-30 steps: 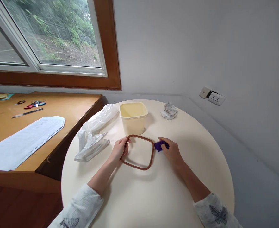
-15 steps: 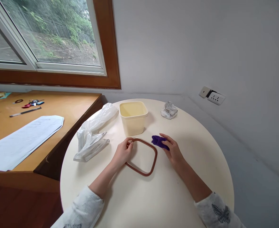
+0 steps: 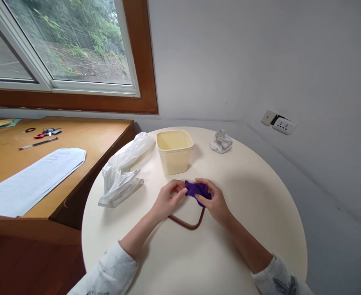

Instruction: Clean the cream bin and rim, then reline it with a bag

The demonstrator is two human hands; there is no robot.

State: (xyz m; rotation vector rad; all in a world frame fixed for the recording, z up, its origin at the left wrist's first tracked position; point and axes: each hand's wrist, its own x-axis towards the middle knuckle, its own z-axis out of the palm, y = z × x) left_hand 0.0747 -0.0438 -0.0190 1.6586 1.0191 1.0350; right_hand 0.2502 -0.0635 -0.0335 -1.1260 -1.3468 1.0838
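Observation:
A crumpled purple cloth [image 3: 195, 189] is held between my two hands over the table. My right hand [image 3: 215, 201] is closed round its right side, thumb in front and fingers behind. At its left edge, my left hand [image 3: 170, 200] pinches the cloth with thumb and curled fingers. Beneath the hands lies a brown rounded-square frame [image 3: 188, 226]; its near side shows, while the hands and cloth hide much of the rest. Just beyond them stands an upright, open cream plastic tub [image 3: 173, 162].
A white plastic bag [image 3: 119, 186] lies left on the round white table [image 3: 180, 262], and a crumpled grey-white wad [image 3: 221, 142] sits at the back right. The adjoining wooden desk [image 3: 107, 131] holds papers [image 3: 42, 176], a pen [image 3: 38, 143] and keys [image 3: 47, 132].
My left hand has let go of the brown frame and moved to the purple cloth's edge. My right hand has brought the cloth leftward, over the frame.

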